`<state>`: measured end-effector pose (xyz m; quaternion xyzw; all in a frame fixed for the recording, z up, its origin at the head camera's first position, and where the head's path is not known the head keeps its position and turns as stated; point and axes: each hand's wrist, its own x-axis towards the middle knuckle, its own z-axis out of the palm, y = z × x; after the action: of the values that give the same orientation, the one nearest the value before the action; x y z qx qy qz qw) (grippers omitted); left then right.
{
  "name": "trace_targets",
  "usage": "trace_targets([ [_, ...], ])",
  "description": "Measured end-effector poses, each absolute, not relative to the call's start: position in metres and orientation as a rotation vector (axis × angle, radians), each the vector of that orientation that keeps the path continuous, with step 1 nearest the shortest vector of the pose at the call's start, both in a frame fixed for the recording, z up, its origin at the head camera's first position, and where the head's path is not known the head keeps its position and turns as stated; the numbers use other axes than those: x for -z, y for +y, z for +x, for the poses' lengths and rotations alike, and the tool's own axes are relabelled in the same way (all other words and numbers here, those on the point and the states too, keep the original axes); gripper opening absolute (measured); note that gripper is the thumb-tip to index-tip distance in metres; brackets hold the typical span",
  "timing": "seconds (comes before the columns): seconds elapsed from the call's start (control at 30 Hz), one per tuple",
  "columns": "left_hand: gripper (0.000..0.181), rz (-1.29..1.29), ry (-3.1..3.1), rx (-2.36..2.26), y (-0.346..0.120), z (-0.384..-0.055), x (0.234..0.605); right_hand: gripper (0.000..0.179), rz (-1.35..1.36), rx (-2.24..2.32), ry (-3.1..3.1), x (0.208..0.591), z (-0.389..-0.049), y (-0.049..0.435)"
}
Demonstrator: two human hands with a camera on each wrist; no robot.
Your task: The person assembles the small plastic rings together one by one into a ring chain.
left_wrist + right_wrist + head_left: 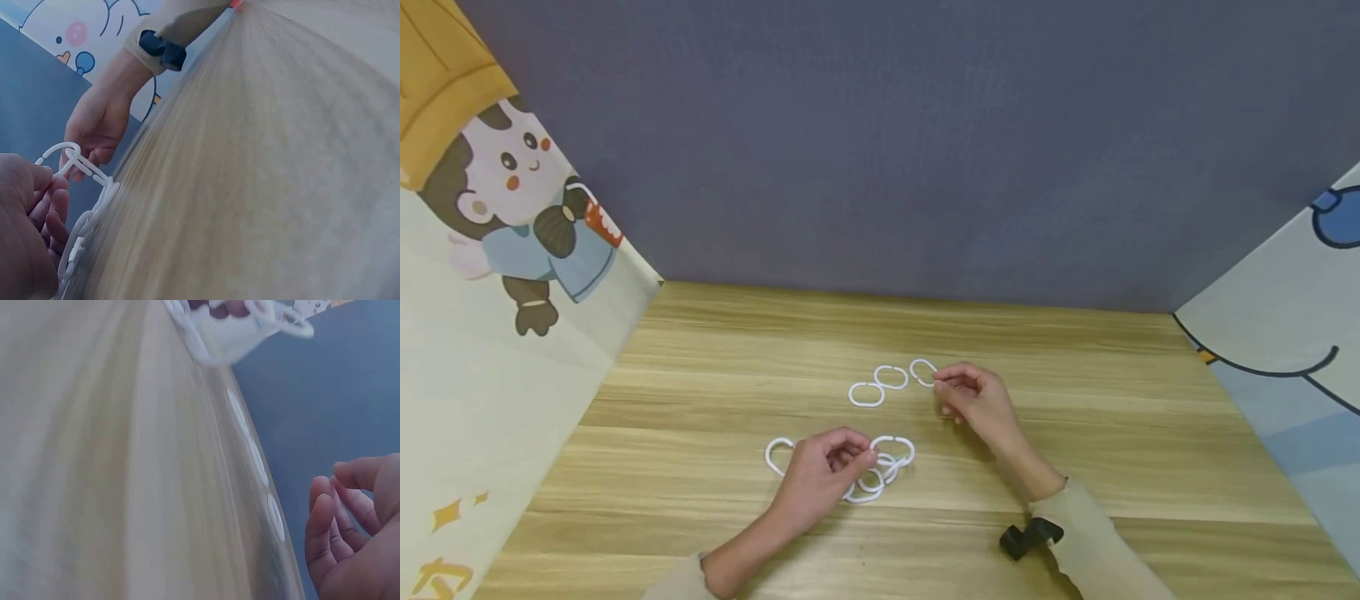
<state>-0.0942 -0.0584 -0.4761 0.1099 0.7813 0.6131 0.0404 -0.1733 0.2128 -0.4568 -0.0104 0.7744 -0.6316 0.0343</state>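
the left hand (823,467) pinches a white ring (913,452) between thumb and fingers, with linked white rings (865,500) bunched below it. the right hand (981,404) is loosely curved, thumb tip close to a fingertip, and i see nothing caught between them; near it, three loose rings (891,388) lie in a slanting row on the wooden table (1075,400). they look like plastic: light, fairly stiff, probably smooth enough to skid. i'd take each by its curved rim, clear of any gap like the one in the pinched ring, where hard pulling might spread it.

from the head view the right fingertips seem to meet the nearest loose ring; the right wrist view shows all three flat, the hand apart from them. only the left wrist view shows clearly that the pinched ring is raised, the linked ones trailing down.
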Motion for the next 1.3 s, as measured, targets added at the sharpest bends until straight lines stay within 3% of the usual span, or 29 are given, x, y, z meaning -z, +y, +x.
trace_targets([
  [0.7, 0.011, 0.358, 2.367, -1.916, -0.059, -0.093, 0.477, 0.024, -0.275, 1.669, 2.744, 0.473, -0.227, 0.218],
  [1.0, 0.010, 0.354, 2.365, -1.918, -0.060, -0.094, 0.477, 0.029, -0.543, 1.432, 2.809, 0.477, -0.237, 0.217],
  [1.3, 0.011, 0.343, 2.358, -1.915, -0.058, -0.094, 0.475, 0.021, -0.507, 1.280, 2.915, 0.478, -0.238, 0.212],
])
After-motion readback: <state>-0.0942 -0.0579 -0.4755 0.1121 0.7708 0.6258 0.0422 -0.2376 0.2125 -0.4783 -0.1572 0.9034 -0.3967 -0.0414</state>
